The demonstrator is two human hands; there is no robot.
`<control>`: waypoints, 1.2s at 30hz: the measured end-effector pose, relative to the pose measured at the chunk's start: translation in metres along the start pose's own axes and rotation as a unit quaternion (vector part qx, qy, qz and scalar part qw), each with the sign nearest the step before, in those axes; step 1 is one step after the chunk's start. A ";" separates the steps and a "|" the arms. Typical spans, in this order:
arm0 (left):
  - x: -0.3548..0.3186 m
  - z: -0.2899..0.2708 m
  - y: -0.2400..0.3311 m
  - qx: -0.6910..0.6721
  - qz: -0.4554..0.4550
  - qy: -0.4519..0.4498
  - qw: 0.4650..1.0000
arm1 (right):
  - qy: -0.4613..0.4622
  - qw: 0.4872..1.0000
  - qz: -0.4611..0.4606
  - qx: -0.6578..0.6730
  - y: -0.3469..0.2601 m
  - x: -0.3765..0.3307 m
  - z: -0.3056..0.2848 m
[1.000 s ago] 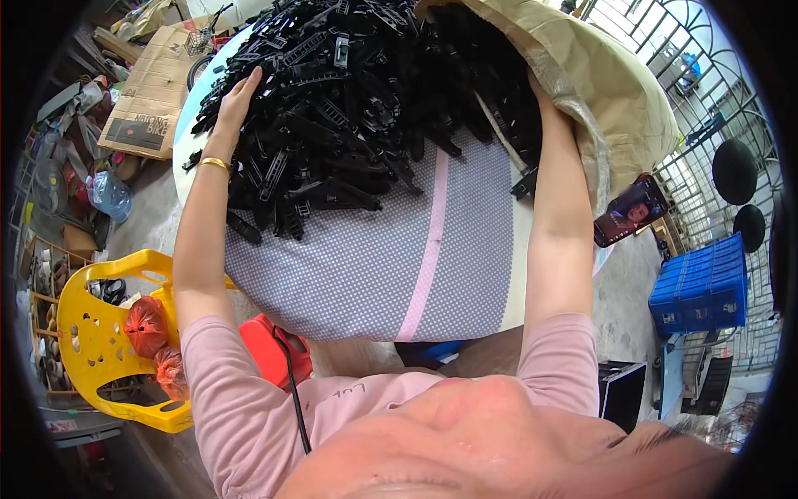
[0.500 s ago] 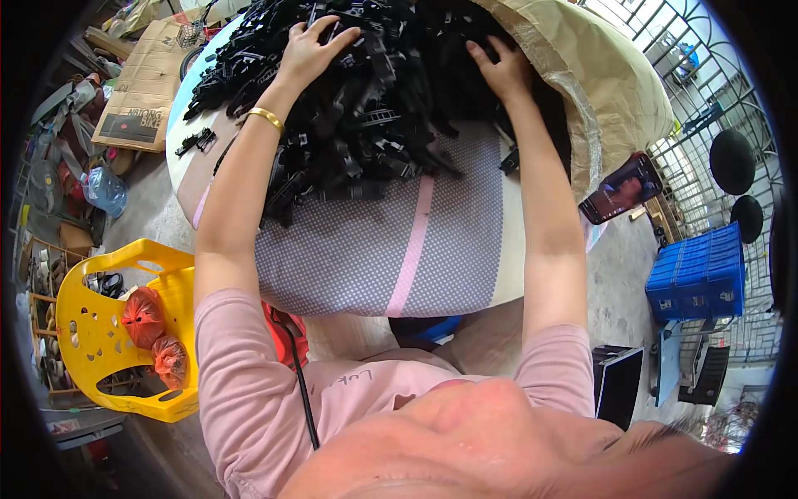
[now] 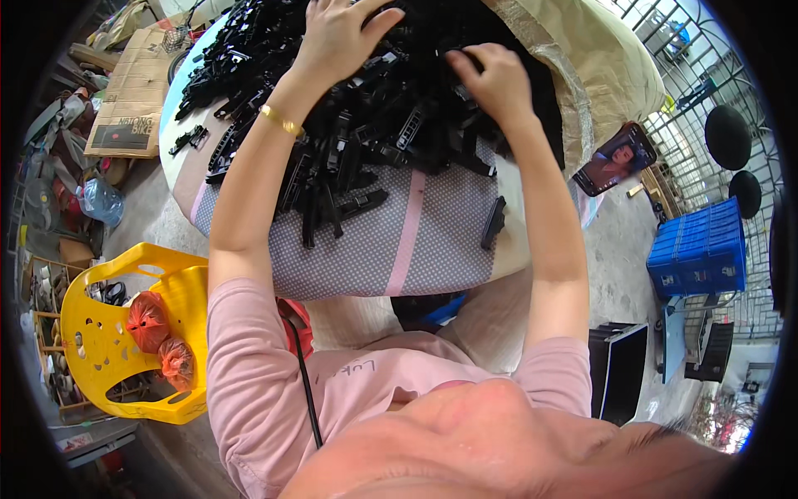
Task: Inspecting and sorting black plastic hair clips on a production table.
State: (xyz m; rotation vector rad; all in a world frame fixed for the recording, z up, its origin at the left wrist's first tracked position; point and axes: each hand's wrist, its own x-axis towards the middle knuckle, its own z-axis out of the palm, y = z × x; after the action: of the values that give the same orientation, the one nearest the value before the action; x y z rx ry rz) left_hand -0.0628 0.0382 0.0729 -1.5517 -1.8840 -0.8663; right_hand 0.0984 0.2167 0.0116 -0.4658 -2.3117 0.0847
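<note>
At about 10 o'clock on the cloth-covered desk (image 3: 187,170), a small black clump (image 3: 189,140) lies just apart from the big pile of black parts (image 3: 249,51), which fills the far side from about 10 to 1 o'clock. The parts look light, stiff and probably plastic; their shine suggests they may slide over one another, and the thin ribs could snap if squeezed, so a pinch across the narrow sides at mid-length seems safest. Near the pile's lower edge, one dark bar (image 3: 309,218) runs roughly from 12 to 6 o'clock. The left hand (image 3: 341,40) spreads over the pile, thumb apart from its fingers; the fingertips are cut off, so I cannot tell whether they grip anything. Below it, another bar (image 3: 363,203) points from about 2 to 8 o'clock, and a ribbed part (image 3: 410,125) from 1 to 7. The lone bar (image 3: 494,223), at about 4 o'clock, also lies along 1 to 7, clear of its neighbours and easy to grasp by both long sides; which end is its front is unclear. Above it, the right hand (image 3: 497,83) curls, slightly blurred, thumb near the fingers; any hold is hidden. The tan sack (image 3: 615,50) lies beyond.
</note>
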 end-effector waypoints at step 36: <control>-0.111 0.010 0.111 -0.276 -0.088 -0.321 0.901 | -0.193 0.976 0.054 -0.089 -0.021 -0.138 -0.095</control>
State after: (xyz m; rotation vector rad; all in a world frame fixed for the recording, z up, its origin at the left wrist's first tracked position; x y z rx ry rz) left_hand 0.0671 -0.0102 -0.0014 -2.2463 -2.3987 -1.1363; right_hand 0.2480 0.1405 -0.0107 -0.7211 -2.6865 0.0209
